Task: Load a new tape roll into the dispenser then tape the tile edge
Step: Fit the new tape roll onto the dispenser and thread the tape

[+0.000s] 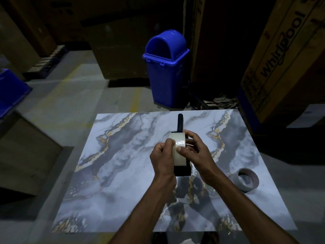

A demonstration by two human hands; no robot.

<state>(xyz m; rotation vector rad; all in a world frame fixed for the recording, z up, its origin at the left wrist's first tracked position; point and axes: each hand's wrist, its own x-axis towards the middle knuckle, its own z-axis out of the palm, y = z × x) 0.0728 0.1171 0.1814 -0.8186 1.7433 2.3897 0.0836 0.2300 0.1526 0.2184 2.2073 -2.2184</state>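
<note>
A large marble-patterned tile (123, 164) lies flat on the floor. Over its middle I hold a black tape dispenser (180, 123), handle pointing away from me, with a clear tape roll (178, 140) sitting in it. My left hand (162, 160) grips the roll's left side, thumb pressed on the tape. My right hand (195, 152) holds the right side, fingers on the roll and the dispenser frame. The dispenser's black front end (182, 171) shows below my hands. An empty cardboard core (248, 179) rests on the tile at the right.
A blue swing-lid bin (166, 71) stands beyond the tile's far edge. Tall cardboard boxes (281, 59) rise at the right and back. A blue crate (10, 92) and a low box (26, 152) sit to the left. Grey concrete floor surrounds the tile.
</note>
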